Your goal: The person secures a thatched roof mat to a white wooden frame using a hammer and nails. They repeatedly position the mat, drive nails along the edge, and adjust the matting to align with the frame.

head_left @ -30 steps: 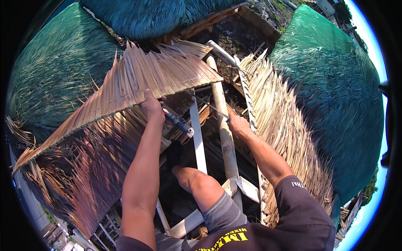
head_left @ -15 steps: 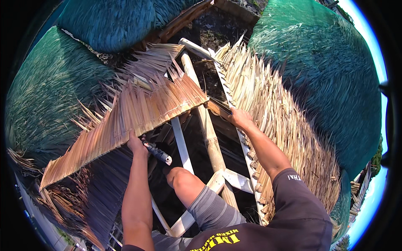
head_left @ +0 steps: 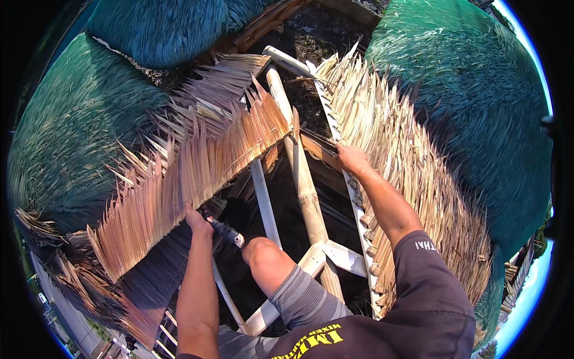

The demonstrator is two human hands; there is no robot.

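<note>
My left hand [head_left: 199, 220] is closed on the lower edge of a brown palm-thatch panel [head_left: 197, 164], which slants across the roof frame from lower left to upper right. Beside the same fingers is a black-handled tool [head_left: 228, 233] with a shiny metal end. Whether the hand grips the tool too, or it only rests there, I cannot tell. My right hand [head_left: 351, 159] is closed around a pale wooden rafter [head_left: 357, 221] along the edge of the right thatch slope [head_left: 412, 179]. Its fingertips are partly hidden. The panel's upper right corner lies by a bamboo pole [head_left: 306, 191].
My bent knee [head_left: 269, 257] is between the frame members. White braces [head_left: 265, 203] cross a dark gap below. Green netting covers thatched roofs at left [head_left: 78, 137] and right [head_left: 454, 102]. Far below at lower left runs a road [head_left: 72, 323].
The thatch panel has tilted more steeply, its lower left end shifting right and down. My left hand has moved slightly down with it. My right hand keeps its hold on the rafter.
</note>
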